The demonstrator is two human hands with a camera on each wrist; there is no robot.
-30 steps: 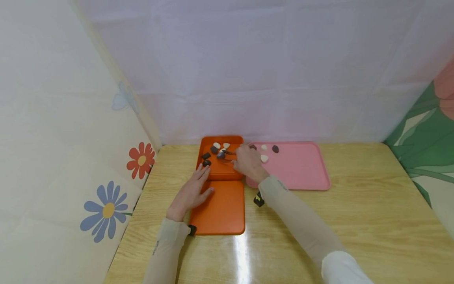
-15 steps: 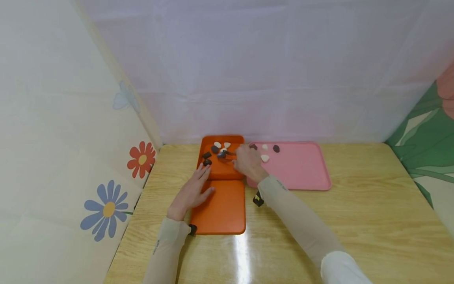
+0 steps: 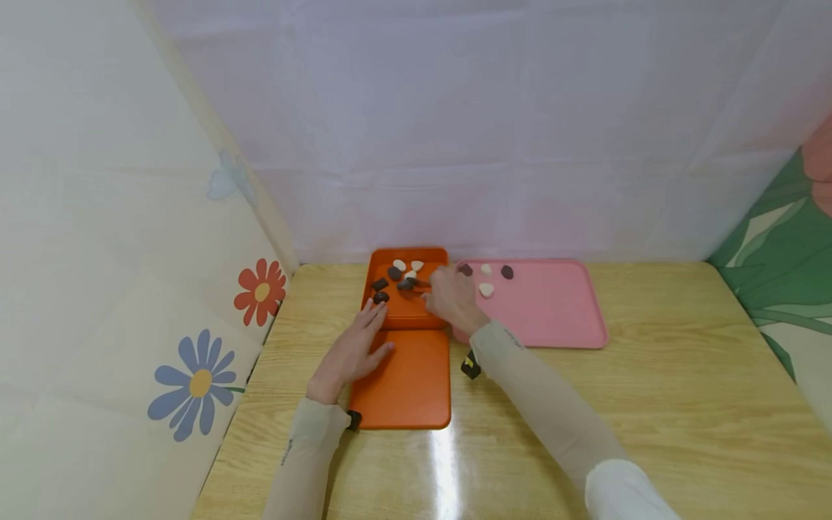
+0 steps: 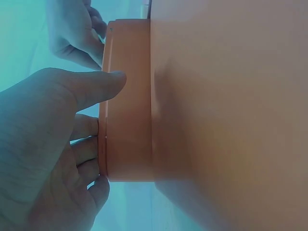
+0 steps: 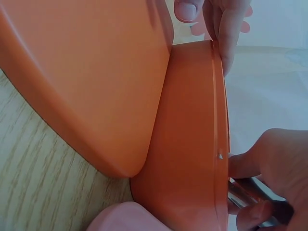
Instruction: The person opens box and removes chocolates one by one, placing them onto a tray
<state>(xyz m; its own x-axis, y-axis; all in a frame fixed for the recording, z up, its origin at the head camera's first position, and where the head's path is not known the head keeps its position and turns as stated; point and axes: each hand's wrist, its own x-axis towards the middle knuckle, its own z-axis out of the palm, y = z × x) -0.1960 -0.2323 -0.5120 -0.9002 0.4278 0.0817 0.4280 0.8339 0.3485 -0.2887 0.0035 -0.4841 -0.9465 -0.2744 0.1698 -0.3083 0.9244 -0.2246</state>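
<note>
My right hand (image 3: 451, 296) grips small tongs (image 5: 252, 195), metal with dark parts, over the right side of an open orange box (image 3: 406, 321). The tongs' dark tips reach to a dark rounded piece (image 3: 406, 285) in the box; whether they pinch it I cannot tell. Around it lie white pieces (image 3: 399, 265) and dark pieces (image 3: 380, 284) that look like chocolates. My left hand (image 3: 347, 355) rests its outstretched fingers on the box's near left rim, by a shiny dark oval piece (image 3: 380, 297). In the left wrist view, the thumb (image 4: 103, 86) lies at the front rim.
The orange lid (image 3: 403, 383) lies flat in front of the box. To the right, a pink tray (image 3: 546, 310) carries several dark and white pieces along its left and back. A pale cloth wall (image 3: 455, 144) stands right behind both. The wooden table (image 3: 650, 390) extends right.
The tongs' tips have shifted slightly around the dark piece in the box. My right forearm has edged slightly left. The left hand stays on the rim.
</note>
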